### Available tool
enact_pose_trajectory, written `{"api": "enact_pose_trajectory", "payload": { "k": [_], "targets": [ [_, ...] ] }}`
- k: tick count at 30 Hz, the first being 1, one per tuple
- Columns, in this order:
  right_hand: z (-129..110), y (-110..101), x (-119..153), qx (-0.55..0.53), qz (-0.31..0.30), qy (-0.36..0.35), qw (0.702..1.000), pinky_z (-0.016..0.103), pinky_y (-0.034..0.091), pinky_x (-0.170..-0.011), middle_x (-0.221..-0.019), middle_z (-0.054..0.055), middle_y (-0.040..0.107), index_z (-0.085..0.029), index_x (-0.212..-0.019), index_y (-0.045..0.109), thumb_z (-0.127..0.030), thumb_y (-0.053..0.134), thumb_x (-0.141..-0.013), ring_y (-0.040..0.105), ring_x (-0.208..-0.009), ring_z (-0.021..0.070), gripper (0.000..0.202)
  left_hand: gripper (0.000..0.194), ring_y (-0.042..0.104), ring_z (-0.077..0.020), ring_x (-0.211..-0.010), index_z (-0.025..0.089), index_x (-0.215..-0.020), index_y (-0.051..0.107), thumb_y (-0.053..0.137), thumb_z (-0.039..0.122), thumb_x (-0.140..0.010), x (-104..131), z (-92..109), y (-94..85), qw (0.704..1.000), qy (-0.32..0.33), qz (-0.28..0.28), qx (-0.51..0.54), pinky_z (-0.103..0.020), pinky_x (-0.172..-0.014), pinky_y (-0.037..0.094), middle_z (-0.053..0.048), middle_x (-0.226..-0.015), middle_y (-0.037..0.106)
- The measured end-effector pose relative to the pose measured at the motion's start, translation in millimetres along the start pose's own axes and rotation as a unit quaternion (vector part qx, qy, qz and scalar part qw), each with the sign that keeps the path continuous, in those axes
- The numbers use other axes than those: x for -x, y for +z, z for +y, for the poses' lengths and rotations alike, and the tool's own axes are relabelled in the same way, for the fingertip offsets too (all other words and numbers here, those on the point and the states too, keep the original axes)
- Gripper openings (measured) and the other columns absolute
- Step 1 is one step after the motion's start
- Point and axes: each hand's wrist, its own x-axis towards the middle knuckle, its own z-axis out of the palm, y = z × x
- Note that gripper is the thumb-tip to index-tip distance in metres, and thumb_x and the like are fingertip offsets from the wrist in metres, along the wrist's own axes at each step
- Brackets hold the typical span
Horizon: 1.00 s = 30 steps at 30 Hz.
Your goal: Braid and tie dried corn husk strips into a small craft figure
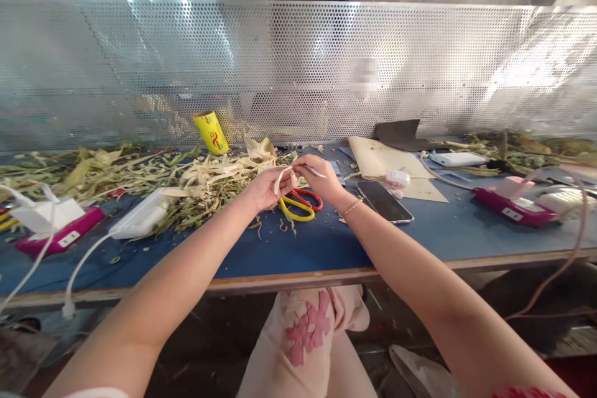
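Note:
My left hand [267, 189] and my right hand [323, 178] meet above the blue table. Both have closed fingers on a narrow pale husk strip [280, 179]; one end curls up at the left fingers and a thin piece sticks out at the right ones. Just below the hands lie scissors with red and yellow handles [296, 216], their blades hidden. To the left of my left hand spreads a heap of dry leaves and husks [200, 189], pale on top and greenish beneath.
A yellow cardboard tube [211, 132] stands tilted behind the heap. On the right lie a phone [386, 201], a small white case [398, 180] and paper sheets [373, 157]. Magenta power strips [60, 233] with cables sit at both sides. A perforated metal screen [298, 62] rises behind.

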Motion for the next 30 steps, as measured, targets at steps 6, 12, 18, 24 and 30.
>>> {"api": "enact_pose_trajectory", "payload": {
  "k": [6, 12, 18, 24, 30],
  "targets": [
    [-4.3, 1.8, 0.6, 0.001, 0.018, 0.005, 1.000, 0.027, 0.044, -0.070, -0.073, 0.002, 0.063, -0.019, -0.072, 0.061, -0.015, 0.051, -0.075, 0.058, -0.072, 0.0134, 0.012, 0.009, 0.057, -0.0062, -0.048, 0.009, -0.064, 0.059, 0.058, 0.000, -0.062, -3.7, -5.5, -3.1, 0.997, 0.049, -0.003, -0.051, -0.018, -0.054, 0.049, 0.000, -0.053, 0.060],
    [-6.0, 6.1, 0.9, -0.014, 0.043, 0.045, 0.998, 0.027, 0.045, -0.070, -0.074, 0.002, 0.065, -0.019, -0.070, 0.062, -0.015, 0.050, -0.074, 0.058, -0.072, 0.0136, 0.013, 0.014, 0.057, -0.0072, -0.052, 0.010, -0.064, 0.060, 0.067, 0.006, -0.052, -4.7, -8.2, -3.4, 0.989, 0.120, 0.010, -0.083, -0.021, -0.057, 0.049, 0.000, -0.056, 0.062],
    [-5.3, 7.2, 0.8, -0.009, 0.044, 0.051, 0.998, 0.028, 0.045, -0.072, -0.077, 0.002, 0.066, -0.020, -0.072, 0.063, -0.017, 0.049, -0.076, 0.060, -0.075, 0.0140, 0.015, 0.020, 0.058, -0.0102, -0.057, 0.011, -0.066, 0.062, 0.071, 0.016, -0.049, -7.8, -11.7, -5.9, 0.965, 0.205, 0.030, -0.161, -0.026, -0.063, 0.048, 0.000, -0.060, 0.063],
    [-4.8, 6.3, 3.2, 0.016, 0.034, -0.001, 0.999, 0.028, 0.045, -0.073, -0.079, 0.002, 0.066, -0.021, -0.078, 0.064, -0.020, 0.050, -0.079, 0.059, -0.076, 0.0140, 0.014, 0.011, 0.053, -0.0112, -0.057, 0.014, -0.062, 0.064, 0.067, 0.022, -0.056, -8.9, -11.6, -10.2, 0.863, 0.329, 0.122, -0.362, -0.025, -0.058, 0.042, 0.000, -0.058, 0.060],
    [0.4, 8.1, 5.2, 0.051, 0.052, -0.003, 0.997, 0.030, 0.045, -0.073, -0.082, 0.003, 0.064, -0.021, -0.083, 0.061, -0.024, 0.051, -0.079, 0.058, -0.080, 0.0158, 0.011, 0.015, 0.056, -0.0111, -0.061, 0.014, -0.068, 0.060, 0.066, 0.017, -0.055, -7.5, -15.8, -1.8, 0.942, 0.263, 0.062, -0.201, -0.026, -0.064, 0.045, 0.000, -0.061, 0.061]
  ]
}}
